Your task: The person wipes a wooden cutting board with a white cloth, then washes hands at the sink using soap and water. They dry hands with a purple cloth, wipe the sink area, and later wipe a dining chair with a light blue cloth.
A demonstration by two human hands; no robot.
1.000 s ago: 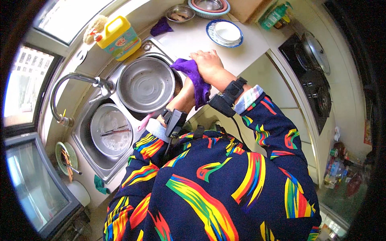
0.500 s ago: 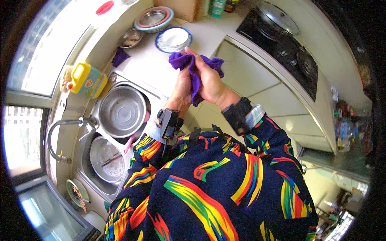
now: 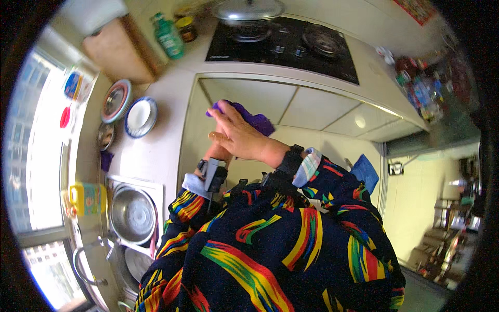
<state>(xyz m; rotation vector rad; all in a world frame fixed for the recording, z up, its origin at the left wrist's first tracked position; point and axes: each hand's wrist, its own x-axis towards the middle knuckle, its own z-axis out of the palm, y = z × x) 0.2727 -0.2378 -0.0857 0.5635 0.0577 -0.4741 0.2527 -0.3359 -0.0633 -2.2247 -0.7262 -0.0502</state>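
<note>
In front of me, above the floor by the counter, my right hand (image 3: 244, 138) lies across my left hand (image 3: 215, 150), its back toward me. A purple cloth (image 3: 255, 121) is bunched under and beyond the right hand, with an edge poking out past the fingertips. The right fingers press over the cloth, pointing up and to the left. Most of the left hand is covered, and its fingers are hidden behind the right hand and cloth. Dark devices are strapped round both wrists.
Left on the counter are a white bowl on a blue-rimmed plate (image 3: 139, 115), stacked basins (image 3: 115, 100) and a yellow jug (image 3: 88, 199). A sink holds a metal pot (image 3: 133, 213). Ahead are a black gas stove (image 3: 283, 44), a lidded pan (image 3: 249, 9) and a green bottle (image 3: 167, 37).
My view has turned right, so the sink and dishes sit further left and the stove is ahead. The right hand has come over the left, and the cloth no longer hangs between them.
</note>
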